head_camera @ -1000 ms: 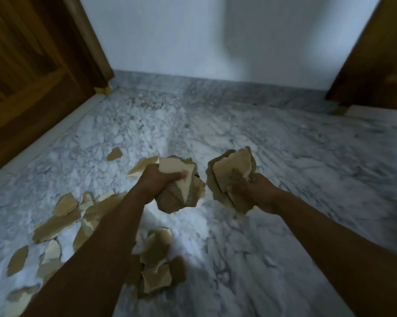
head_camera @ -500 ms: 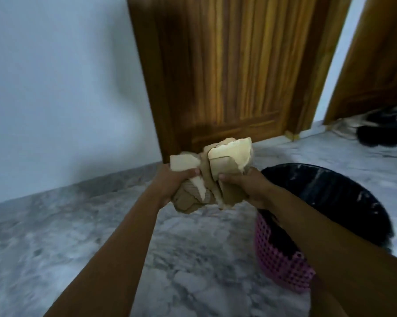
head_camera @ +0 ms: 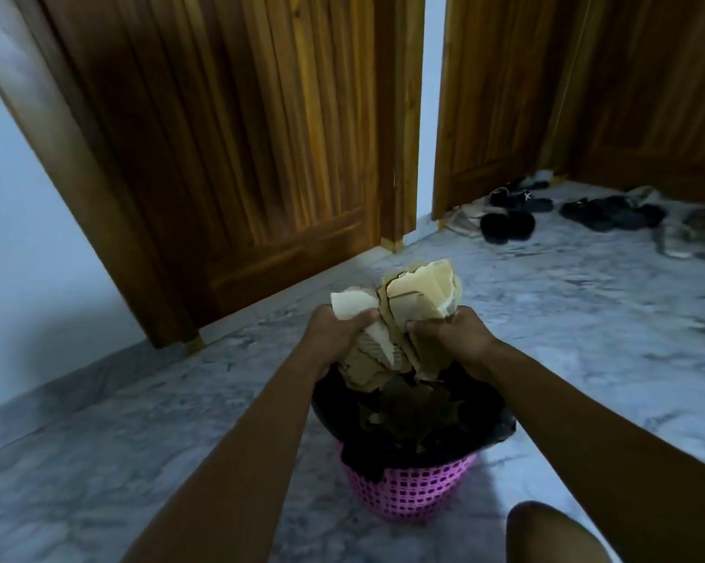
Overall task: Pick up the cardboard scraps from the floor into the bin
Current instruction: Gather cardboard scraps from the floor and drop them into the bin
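- Head view: my left hand [head_camera: 336, 331] and right hand [head_camera: 458, 339] each clutch a wad of cardboard scraps [head_camera: 417, 296], pressed together just above the bin [head_camera: 407, 487] (pink mesh, with a black liner [head_camera: 499, 426]). More scraps lie inside.
- The scraps look light, stiff yet crushable. I judge that squeezing around the bundle's middle keeps loose edges from slipping out.

This looks like a home's entry hall: a grey-veined white marble floor [head_camera: 545, 319] runs to panelled brown wooden doors [head_camera: 241, 136] at 12 o'clock, dark sandals and slippers [head_camera: 505, 226] lie scattered at 2 o'clock, and a pink plastic lattice bin [head_camera: 407, 489] stands at 6 o'clock.
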